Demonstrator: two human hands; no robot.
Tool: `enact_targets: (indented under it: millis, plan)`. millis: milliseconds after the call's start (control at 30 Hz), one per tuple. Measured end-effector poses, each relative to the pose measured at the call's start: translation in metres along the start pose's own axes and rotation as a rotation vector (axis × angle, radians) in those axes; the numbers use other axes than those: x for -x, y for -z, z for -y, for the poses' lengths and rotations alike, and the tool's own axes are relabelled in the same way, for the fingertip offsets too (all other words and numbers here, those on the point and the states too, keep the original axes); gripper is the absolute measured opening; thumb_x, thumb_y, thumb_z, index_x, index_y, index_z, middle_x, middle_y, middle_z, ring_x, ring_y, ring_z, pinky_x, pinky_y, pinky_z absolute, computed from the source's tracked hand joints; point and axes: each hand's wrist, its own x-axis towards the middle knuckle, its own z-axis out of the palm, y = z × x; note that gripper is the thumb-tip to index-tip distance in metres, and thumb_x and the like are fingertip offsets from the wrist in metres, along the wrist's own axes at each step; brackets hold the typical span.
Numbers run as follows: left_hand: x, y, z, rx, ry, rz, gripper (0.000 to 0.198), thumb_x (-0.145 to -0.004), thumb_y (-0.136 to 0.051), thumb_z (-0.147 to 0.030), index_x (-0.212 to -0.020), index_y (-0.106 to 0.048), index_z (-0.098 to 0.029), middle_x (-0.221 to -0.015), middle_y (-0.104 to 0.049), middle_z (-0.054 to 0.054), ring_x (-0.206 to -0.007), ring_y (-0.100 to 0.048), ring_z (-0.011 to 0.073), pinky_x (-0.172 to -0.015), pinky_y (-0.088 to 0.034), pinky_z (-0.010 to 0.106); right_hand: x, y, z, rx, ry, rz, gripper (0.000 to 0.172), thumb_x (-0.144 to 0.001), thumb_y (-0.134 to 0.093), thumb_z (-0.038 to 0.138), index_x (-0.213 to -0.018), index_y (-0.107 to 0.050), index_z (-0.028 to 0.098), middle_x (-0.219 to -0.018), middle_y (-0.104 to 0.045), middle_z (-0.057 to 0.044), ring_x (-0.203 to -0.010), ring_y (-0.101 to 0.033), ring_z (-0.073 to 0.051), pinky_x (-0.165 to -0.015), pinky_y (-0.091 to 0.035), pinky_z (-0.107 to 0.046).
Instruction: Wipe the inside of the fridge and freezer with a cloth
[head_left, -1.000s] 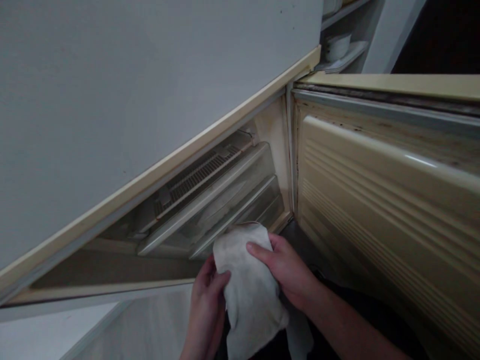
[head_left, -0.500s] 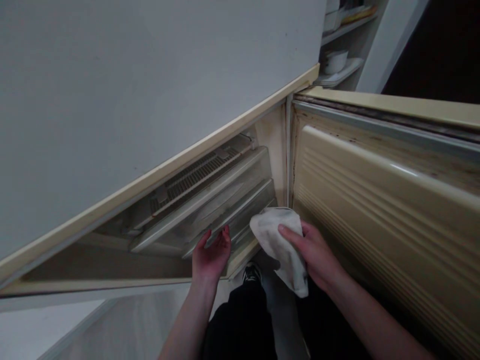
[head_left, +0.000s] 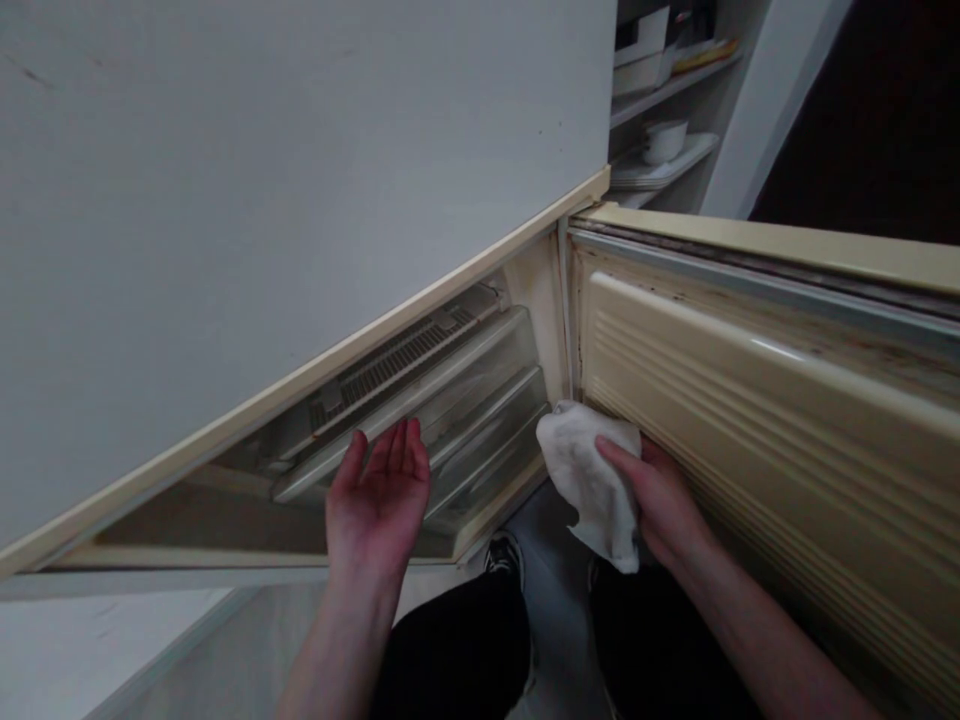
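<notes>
My left hand (head_left: pixel 379 490) is palm up with fingers stretched out and holds nothing. It hovers in front of the clear drawers (head_left: pixel 480 400) inside an open freezer compartment. My right hand (head_left: pixel 652 490) grips a white cloth (head_left: pixel 589 475) with grey smudges, thumb on top; the cloth hangs down over the gap between drawers and door. Right beside that hand stands the open cream door (head_left: pixel 750 400), with ribbed inner panel and dark stains along its seal (head_left: pixel 750 270). Above the drawers runs a slatted grille (head_left: pixel 405 355).
A broad white surface (head_left: pixel 300 180) with a cream edge fills the upper left. At the back right, shelves (head_left: pixel 675 95) hold a white cup (head_left: pixel 665 142) and trays. My shoe (head_left: pixel 504 555) rests on the floor below.
My left hand has moved left and up from the drawers, its fingers opening out straighter. My right hand has shifted slightly right with the cloth still held. The camera view has moved a little.
</notes>
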Motion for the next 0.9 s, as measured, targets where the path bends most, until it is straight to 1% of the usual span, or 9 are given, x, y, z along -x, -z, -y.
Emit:
enact_targets:
  millis: [100, 167, 233, 300, 367, 467, 633, 767, 900]
  plan:
    - [-0.003, -0.009, -0.004, 0.012, 0.036, -0.03, 0.035, -0.103, -0.053, -0.041, -0.114, -0.061, -0.009, -0.101, -0.071, 0.011, -0.097, -0.074, 0.0204, -0.074, -0.066, 0.025, 0.0, 0.0, 0.0, 0.024, 0.013, -0.001, 0.06, -0.068, -0.087, 0.049, -0.114, -0.076, 0.013, -0.105, -0.078, -0.016, -0.101, -0.075, -0.034, -0.094, -0.058, -0.042]
    - [-0.004, -0.015, -0.002, -0.002, 0.036, -0.093, 0.036, -0.103, -0.054, -0.047, -0.103, -0.061, -0.011, -0.093, -0.069, 0.007, -0.083, -0.072, 0.0152, -0.066, -0.064, 0.021, 0.0, 0.0, 0.0, 0.045, 0.035, -0.007, 0.059, -0.069, -0.087, 0.049, -0.114, -0.076, 0.012, -0.108, -0.078, -0.016, -0.102, -0.075, -0.034, -0.094, -0.057, -0.041]
    - [-0.001, -0.018, 0.002, -0.012, 0.02, -0.156, 0.034, -0.103, -0.054, -0.045, -0.093, -0.06, -0.013, -0.084, -0.065, 0.003, -0.07, -0.067, 0.0095, -0.059, -0.06, 0.016, 0.001, 0.0, 0.001, 0.057, 0.072, -0.027, 0.059, -0.07, -0.086, 0.049, -0.116, -0.075, 0.013, -0.111, -0.077, -0.016, -0.103, -0.075, -0.033, -0.094, -0.057, -0.04]
    - [0.006, -0.017, 0.009, -0.009, -0.011, -0.206, 0.029, -0.104, -0.054, -0.038, -0.086, -0.057, -0.015, -0.075, -0.059, -0.002, -0.063, -0.064, 0.0064, -0.055, -0.055, 0.012, 0.002, 0.001, -0.001, 0.063, 0.109, -0.054, 0.058, -0.071, -0.085, 0.049, -0.116, -0.075, 0.013, -0.112, -0.077, -0.015, -0.101, -0.075, -0.032, -0.093, -0.058, -0.039]
    - [0.015, -0.015, 0.016, 0.005, -0.037, -0.229, 0.027, -0.104, -0.054, -0.031, -0.082, -0.055, -0.016, -0.071, -0.056, -0.004, -0.063, -0.065, 0.006, -0.055, -0.054, 0.011, 0.002, 0.003, -0.003, 0.065, 0.123, -0.09, 0.057, -0.069, -0.086, 0.049, -0.112, -0.076, 0.013, -0.108, -0.078, -0.015, -0.097, -0.076, -0.032, -0.088, -0.06, -0.039]
    - [0.029, -0.009, 0.025, 0.017, -0.052, -0.249, 0.025, -0.103, -0.056, -0.027, -0.081, -0.056, -0.015, -0.073, -0.059, -0.003, -0.063, -0.066, 0.0061, -0.054, -0.055, 0.011, -0.001, 0.012, -0.008, 0.131, 0.145, -0.163, 0.059, -0.065, -0.084, 0.054, -0.106, -0.078, 0.012, -0.102, -0.079, -0.015, -0.096, -0.076, -0.035, -0.083, -0.06, -0.039]
    - [0.048, -0.002, 0.032, 0.029, -0.033, -0.246, 0.019, -0.101, -0.059, -0.023, -0.084, -0.059, -0.015, -0.076, -0.063, -0.001, -0.064, -0.068, 0.0067, -0.056, -0.056, 0.011, -0.015, 0.032, -0.009, 0.29, 0.34, -0.307, 0.059, -0.067, -0.082, 0.058, -0.105, -0.079, 0.014, -0.108, -0.078, -0.014, -0.109, -0.073, -0.034, -0.091, -0.058, -0.038]
    - [0.068, 0.006, 0.044, 0.042, -0.013, -0.246, 0.016, -0.101, -0.06, -0.024, -0.089, -0.062, -0.014, -0.081, -0.066, 0.001, -0.065, -0.068, 0.0067, -0.056, -0.058, 0.011, -0.015, 0.038, -0.007, 0.279, 0.33, -0.326, 0.059, -0.067, -0.082, 0.059, -0.102, -0.079, 0.011, -0.1, -0.079, -0.014, -0.094, -0.076, -0.031, -0.078, -0.061, -0.035]
    - [0.096, 0.021, 0.059, 0.047, 0.031, -0.26, 0.01, -0.1, -0.06, -0.021, -0.096, -0.065, -0.013, -0.09, -0.07, 0.003, -0.072, -0.072, 0.0079, -0.062, -0.061, 0.012, 0.004, 0.043, -0.004, 0.134, 0.256, -0.311, 0.058, -0.062, -0.088, 0.055, -0.098, -0.078, 0.011, -0.087, -0.079, -0.012, -0.077, -0.076, -0.028, -0.065, -0.061, -0.033]
